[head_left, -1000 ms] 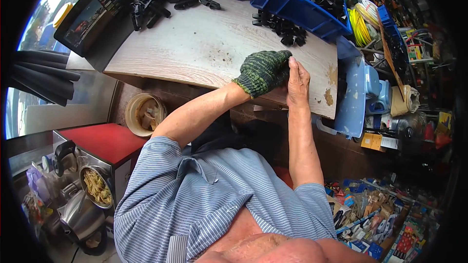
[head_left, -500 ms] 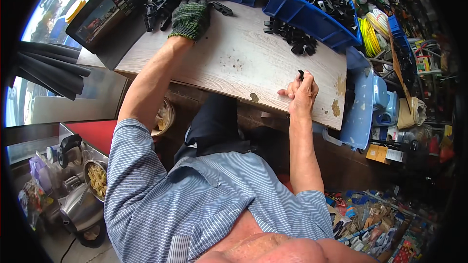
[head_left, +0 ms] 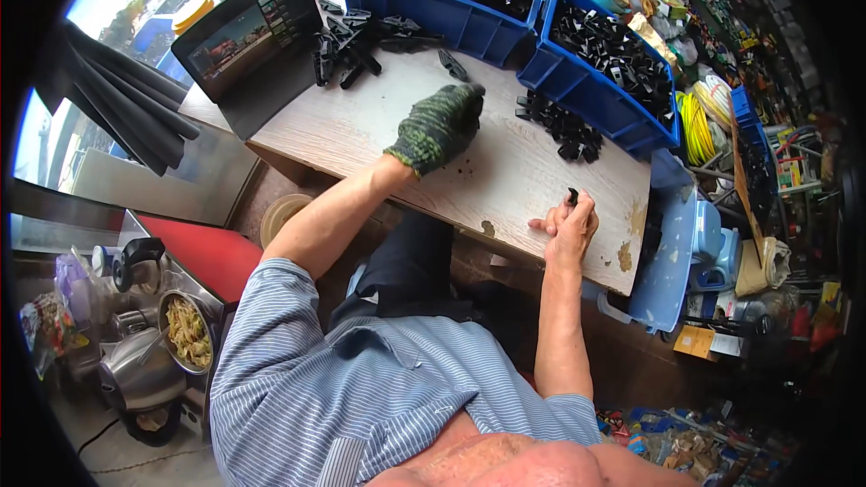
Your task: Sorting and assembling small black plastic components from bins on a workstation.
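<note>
My left hand (head_left: pixel 440 126), in a dark green knitted glove, is over the middle of the table (head_left: pixel 361 122) with its fingers curled closed. What it holds, if anything, is hidden. My bare right hand (head_left: pixel 570 227) is near the front right edge, pinching a small black plastic piece (head_left: pixel 573 197) between thumb and finger. At the far left lies a loose pile of black clips (head_left: pixel 347 45), with a single black clip (head_left: pixel 452 65) apart from it. A smaller heap of black plastic pieces (head_left: pixel 564 126) lies beyond my right hand.
Two blue crates, a left one (head_left: pixel 442 16) and a right one (head_left: pixel 600 72), hold many black parts along the far edge. A tablet (head_left: pixel 248 45) is propped at the left. A light blue tub (head_left: pixel 666 243) stands off the right end. Yellow cable (head_left: pixel 695 129) hangs beyond.
My left hand has left the clip pile and come right and nearer, to mid-table. My right hand keeps its pinch on the small piece. The view has shifted slightly.
</note>
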Tool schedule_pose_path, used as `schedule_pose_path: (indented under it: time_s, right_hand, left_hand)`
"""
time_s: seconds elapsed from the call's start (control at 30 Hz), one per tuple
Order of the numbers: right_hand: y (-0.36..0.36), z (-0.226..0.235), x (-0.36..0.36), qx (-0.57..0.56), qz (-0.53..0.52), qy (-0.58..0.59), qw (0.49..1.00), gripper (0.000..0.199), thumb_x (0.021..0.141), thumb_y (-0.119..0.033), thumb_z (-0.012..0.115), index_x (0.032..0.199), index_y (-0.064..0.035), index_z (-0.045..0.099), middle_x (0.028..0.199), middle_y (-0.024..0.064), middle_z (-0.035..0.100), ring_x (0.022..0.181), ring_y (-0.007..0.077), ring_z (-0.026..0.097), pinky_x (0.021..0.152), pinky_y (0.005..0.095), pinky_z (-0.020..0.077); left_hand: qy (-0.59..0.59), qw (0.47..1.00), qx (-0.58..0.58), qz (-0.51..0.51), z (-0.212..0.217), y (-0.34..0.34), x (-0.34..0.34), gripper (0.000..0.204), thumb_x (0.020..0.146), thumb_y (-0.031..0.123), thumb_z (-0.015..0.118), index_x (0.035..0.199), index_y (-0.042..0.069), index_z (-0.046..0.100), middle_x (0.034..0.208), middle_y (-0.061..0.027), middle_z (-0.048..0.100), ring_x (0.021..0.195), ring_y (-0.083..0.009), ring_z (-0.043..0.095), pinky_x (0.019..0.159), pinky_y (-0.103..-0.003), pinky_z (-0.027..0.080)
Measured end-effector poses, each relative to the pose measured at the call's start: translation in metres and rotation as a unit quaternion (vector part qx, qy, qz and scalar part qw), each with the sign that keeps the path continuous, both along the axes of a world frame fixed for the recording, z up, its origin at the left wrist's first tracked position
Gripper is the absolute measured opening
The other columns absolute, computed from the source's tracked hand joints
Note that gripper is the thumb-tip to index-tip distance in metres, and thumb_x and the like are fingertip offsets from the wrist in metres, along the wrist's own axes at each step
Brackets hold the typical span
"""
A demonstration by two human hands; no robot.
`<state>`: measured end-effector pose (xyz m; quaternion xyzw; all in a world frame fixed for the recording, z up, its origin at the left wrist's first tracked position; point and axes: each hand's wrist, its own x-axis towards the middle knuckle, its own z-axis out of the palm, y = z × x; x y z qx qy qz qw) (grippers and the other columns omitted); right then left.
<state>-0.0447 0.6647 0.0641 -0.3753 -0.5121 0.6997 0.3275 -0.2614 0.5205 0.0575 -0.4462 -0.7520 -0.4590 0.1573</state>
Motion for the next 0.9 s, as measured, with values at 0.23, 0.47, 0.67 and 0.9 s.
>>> schedule_pose_path:
  time_s: [0.23,0.47,0.67,0.9]
  right_hand:
    - [-0.001,0.0,-0.002,0.004,0.001,0.002,1.0,0.037,0.096,-0.04,0.046,0.072,-0.0115,0.048,0.045,-0.0052,0.025,0.039,0.0098,0.028,0.043,0.0384,0.0532]
    - [0.0,-0.002,-0.003,0.016,0.011,-0.007,1.0,0.039,0.096,-0.04,0.047,0.07,-0.0116,0.046,0.045,-0.0047,0.025,0.038,0.01,0.028,0.043,0.0388,0.054]
    - [0.001,-0.002,0.002,0.003,0.015,-0.004,1.0,0.032,0.097,-0.036,0.046,0.079,-0.0088,0.048,0.052,-0.0035,0.03,0.041,0.0083,0.03,0.043,0.0354,0.0532]
    - [-0.001,0.002,-0.001,-0.017,-0.016,-0.008,1.0,0.037,0.094,-0.039,0.044,0.071,-0.0109,0.046,0.046,-0.0037,0.025,0.039,0.0111,0.03,0.044,0.0412,0.0539]
  left_hand:
    - [-0.133,0.991,0.029,-0.009,0.004,-0.014,0.019,0.027,0.089,0.006,0.064,0.116,0.008,0.062,0.094,-0.017,0.067,0.083,-0.0322,0.069,0.069,-0.037,0.056]
    - [0.011,0.998,-0.053,-0.009,-0.013,-0.01,0.022,0.024,0.089,0.014,0.065,0.113,0.009,0.064,0.097,-0.0139,0.067,0.092,-0.0331,0.065,0.077,-0.044,0.053]
    - [0.068,0.977,-0.2,0.018,0.008,-0.022,0.028,0.016,0.091,0.026,0.062,0.096,0.014,0.07,0.085,-0.0142,0.067,0.082,-0.0325,0.064,0.071,-0.045,0.051]
    - [-0.21,0.969,-0.022,-0.131,0.02,-0.005,0.075,0.02,0.096,0.026,0.061,0.101,0.008,0.067,0.093,-0.0138,0.066,0.086,-0.0375,0.064,0.072,-0.046,0.049]
